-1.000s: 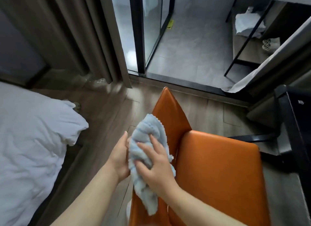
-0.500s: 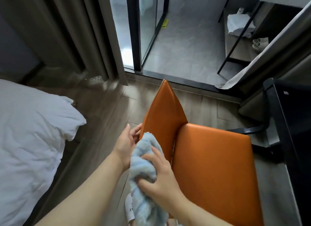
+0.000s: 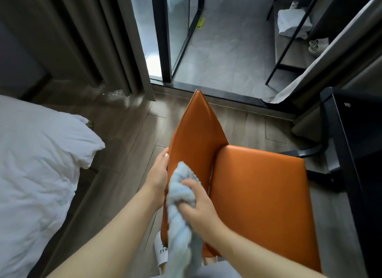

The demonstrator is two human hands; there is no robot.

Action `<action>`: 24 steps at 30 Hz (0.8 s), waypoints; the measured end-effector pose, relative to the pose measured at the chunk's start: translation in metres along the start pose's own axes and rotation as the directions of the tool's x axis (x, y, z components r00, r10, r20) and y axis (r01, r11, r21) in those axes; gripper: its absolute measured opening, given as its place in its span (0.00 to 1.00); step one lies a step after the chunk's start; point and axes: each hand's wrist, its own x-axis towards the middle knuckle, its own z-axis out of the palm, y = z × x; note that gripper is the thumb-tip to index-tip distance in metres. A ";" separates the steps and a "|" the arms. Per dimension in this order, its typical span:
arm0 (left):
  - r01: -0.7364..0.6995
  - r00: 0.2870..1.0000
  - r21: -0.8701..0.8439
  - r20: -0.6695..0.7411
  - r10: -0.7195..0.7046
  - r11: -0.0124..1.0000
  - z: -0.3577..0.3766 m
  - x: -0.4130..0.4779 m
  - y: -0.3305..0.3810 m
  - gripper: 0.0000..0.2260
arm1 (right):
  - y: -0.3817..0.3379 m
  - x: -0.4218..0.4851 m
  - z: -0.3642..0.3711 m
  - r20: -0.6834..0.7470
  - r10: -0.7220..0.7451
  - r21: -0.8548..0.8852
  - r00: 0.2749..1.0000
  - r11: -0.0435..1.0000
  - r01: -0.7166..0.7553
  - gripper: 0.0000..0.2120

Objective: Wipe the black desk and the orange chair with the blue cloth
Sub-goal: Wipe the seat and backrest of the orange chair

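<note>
Compared with a second ago, the light blue terry cloth (image 3: 180, 197) has come down the backrest of the orange padded chair (image 3: 258, 195). It was spread high near the backrest's tip; now it sits bunched on the lower half, and its loose tail hangs twisted toward 6 o'clock. My left hand (image 3: 158, 175) was tucked behind the cloth; it has moved clear and now sits above it on the backrest's outer edge.

My right hand (image 3: 199, 205) is clamped on the cloth, with the fingers curled into the wad and pressing it against the front face of the backrest. My left hand grips the backrest edge at about 9 o'clock from the cloth. The thumb lies along the orange rim and the other fingers wrap out of sight behind it.

The chair fills the middle of the view, with its seat running toward 4 o'clock. The black desk (image 3: 355, 145) stands at 3 o'clock, just beyond the seat. White rumpled bedding (image 3: 41, 153) lies at 9 o'clock. A white slipper (image 3: 160, 254) shows on the wood floor at 6 o'clock, beside the hanging cloth. Grey curtains (image 3: 99, 39) hang at 11 o'clock.
</note>
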 end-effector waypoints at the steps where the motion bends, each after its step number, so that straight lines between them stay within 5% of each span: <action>1: -0.012 1.000 0.015 -0.020 0.012 1.000 0.001 0.002 0.000 0.16 | 0.001 0.024 -0.005 -0.010 0.078 0.021 0.997 0.997 -0.078 0.12; 4: -0.020 0.994 0.120 -0.104 0.033 0.993 0.006 0.008 0.002 0.16 | -0.002 0.068 -0.005 -0.134 0.316 0.026 0.939 0.949 -0.316 0.11; 7: -0.023 0.955 0.430 -0.257 0.147 0.903 0.013 0.028 0.010 0.19 | -0.009 0.034 0.019 -0.195 0.147 -0.010 0.970 0.988 -0.152 0.22; 10: -0.040 0.951 0.645 -0.209 0.227 0.763 0.019 0.046 0.018 0.17 | -0.010 0.029 0.021 -0.181 0.123 0.071 0.976 0.991 -0.112 0.26; 18: -0.052 0.971 0.719 -0.126 0.203 0.693 0.044 0.124 0.066 0.20 | -0.017 0.199 -0.036 -0.477 0.026 0.034 0.879 0.999 -0.012 0.22; 20: -0.042 0.963 0.794 -0.130 0.238 0.606 0.050 0.131 0.068 0.18 | 0.003 0.226 -0.052 -0.508 -0.009 0.004 0.861 1.000 0.013 0.22; 22: 0.002 0.946 0.885 -0.152 0.285 0.465 0.052 0.129 0.066 0.14 | 0.039 0.230 -0.063 -0.492 0.247 0.159 0.835 0.968 -0.193 0.17; 24: 0.031 0.931 0.928 -0.162 0.327 0.372 0.055 0.123 0.065 0.12 | 0.064 0.218 -0.070 -0.329 0.587 0.332 0.739 0.805 -0.491 0.07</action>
